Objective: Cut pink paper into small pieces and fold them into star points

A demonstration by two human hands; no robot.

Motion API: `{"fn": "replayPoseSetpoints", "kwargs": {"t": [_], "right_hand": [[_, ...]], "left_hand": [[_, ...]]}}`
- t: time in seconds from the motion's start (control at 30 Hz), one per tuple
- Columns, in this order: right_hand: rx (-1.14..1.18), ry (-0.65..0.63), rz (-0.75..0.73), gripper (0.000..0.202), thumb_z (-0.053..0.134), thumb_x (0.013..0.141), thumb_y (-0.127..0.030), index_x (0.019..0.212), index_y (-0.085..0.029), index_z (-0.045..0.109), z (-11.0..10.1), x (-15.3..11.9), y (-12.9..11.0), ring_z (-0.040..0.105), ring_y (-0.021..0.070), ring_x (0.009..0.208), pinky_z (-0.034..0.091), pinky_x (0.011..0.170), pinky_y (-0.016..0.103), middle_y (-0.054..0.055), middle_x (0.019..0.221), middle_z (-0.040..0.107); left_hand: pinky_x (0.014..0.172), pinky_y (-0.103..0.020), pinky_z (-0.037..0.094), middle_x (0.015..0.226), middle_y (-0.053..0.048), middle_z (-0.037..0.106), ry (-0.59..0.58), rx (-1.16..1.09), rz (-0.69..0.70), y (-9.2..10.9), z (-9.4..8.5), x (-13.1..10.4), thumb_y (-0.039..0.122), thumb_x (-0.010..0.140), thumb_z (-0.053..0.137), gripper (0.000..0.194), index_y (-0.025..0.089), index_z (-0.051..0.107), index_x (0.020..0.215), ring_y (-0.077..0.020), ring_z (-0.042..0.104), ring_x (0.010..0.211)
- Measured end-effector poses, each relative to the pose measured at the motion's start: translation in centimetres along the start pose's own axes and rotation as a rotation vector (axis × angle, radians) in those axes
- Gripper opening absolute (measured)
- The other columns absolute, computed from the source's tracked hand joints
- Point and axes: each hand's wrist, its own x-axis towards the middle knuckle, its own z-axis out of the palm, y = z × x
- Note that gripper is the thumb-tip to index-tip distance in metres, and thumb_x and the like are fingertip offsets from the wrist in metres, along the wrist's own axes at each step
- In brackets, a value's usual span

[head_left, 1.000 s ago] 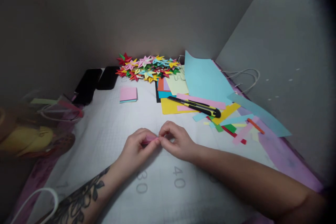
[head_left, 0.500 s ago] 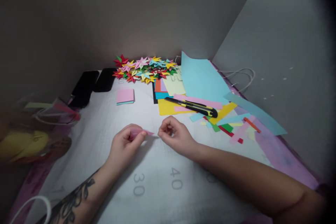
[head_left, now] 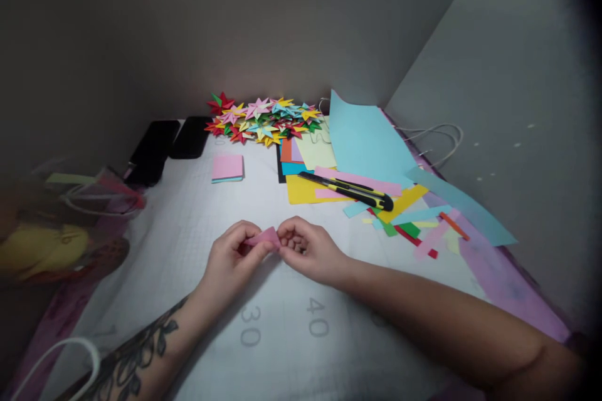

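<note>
Paper [head_left: 266,237], pink, folded to a point; centre of frame; gripped between thumb and fingers of left hand [head_left: 231,253]. Right hand [head_left: 314,253], apart half a second ago, now meets paper's right edge, fingers curled: folding seemingly resumed. Right-hand pinch: cannot tell. Paper's left part: hidden within the grip.
</note>
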Motion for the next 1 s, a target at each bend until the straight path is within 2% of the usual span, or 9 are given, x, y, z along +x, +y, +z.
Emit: {"fn": "replayPoseSetpoints", "kwargs": {"t": [0.1,0.23,0.37,0.47,0.63,0.83,1.0], "right_hand": [[0.236,0.02,0.118,0.02,0.06,0.073,-0.018,0.089,-0.023,0.05,0.1,0.2,-0.1,0.057,0.0094,0.058,0.046,0.053,0.023,-0.005,0.075,0.056],[0.352,0.052,0.12,0.021,0.061,0.069,-0.015,0.083,-0.023,0.047,0.1,0.4,0.0,0.061,0.0119,0.063,0.048,0.058,0.024,-0.005,0.071,0.058],[0.282,0.066,0.113,0.019,0.063,0.069,-0.017,0.079,-0.023,0.048,-0.1,0.3,-0.3,0.055,0.0116,0.062,0.044,0.057,0.023,-0.006,0.066,0.054],[0.175,0.074,0.105,0.016,0.066,0.07,-0.021,0.079,-0.021,0.052,-0.4,0.2,-0.5,0.052,0.0112,0.065,0.041,0.057,0.023,-0.005,0.07,0.053],[0.057,0.109,0.118,0.013,0.067,0.072,-0.028,0.073,-0.019,0.057,-0.7,0.3,-0.5,0.05,0.0115,0.063,0.04,0.057,0.024,-0.004,0.066,0.053],[-0.117,0.127,-0.032,0.003,0.065,0.072,-0.018,0.073,-0.019,0.063,-0.6,0.1,-0.6,0.052,0.0106,0.064,0.04,0.058,0.023,-0.002,0.071,0.057],[-0.181,0.163,-0.119,0.007,0.063,0.076,-0.015,0.071,-0.02,0.063,-0.6,0.1,-0.3,0.056,0.012,0.067,0.044,0.059,0.023,-0.001,0.071,0.06]], "left_hand": [[0.055,-0.023,0.041,0.071,0.003,0.057,0.032,-0.039,-0.025,-0.1,0.1,-0.2,0.033,0.077,0.067,0.021,0.018,0.06,0.091,-0.0103,0.051,0.06],[0.057,-0.022,0.041,0.075,0.001,0.063,-0.106,0.02,0.012,0.0,0.6,-0.3,0.032,0.08,0.064,0.014,0.019,0.064,0.085,-0.0105,0.054,0.062],[0.06,-0.022,0.042,0.075,0.0,0.065,-0.12,0.079,0.061,0.2,0.8,-0.3,0.028,0.086,0.055,0.014,0.019,0.064,0.08,-0.0108,0.056,0.064],[0.059,-0.022,0.041,0.073,0.001,0.063,-0.117,0.141,0.11,0.1,0.6,-0.3,0.025,0.087,0.053,0.014,0.019,0.062,0.079,-0.0104,0.055,0.063],[0.061,-0.023,0.041,0.072,0.001,0.06,-0.118,0.301,0.257,-0.5,0.2,-0.2,0.024,0.089,0.051,0.013,0.019,0.058,0.078,-0.0117,0.055,0.066],[0.064,-0.025,0.042,0.073,0.001,0.06,-0.061,0.447,0.397,-1.3,-0.1,-0.1,0.021,0.089,0.051,0.01,0.019,0.056,0.082,-0.0133,0.056,0.07],[0.067,-0.025,0.043,0.075,0.0,0.061,-0.074,0.411,0.399,-1.2,-0.3,-0.1,0.021,0.089,0.052,0.009,0.018,0.058,0.083,-0.0134,0.056,0.072]]}}
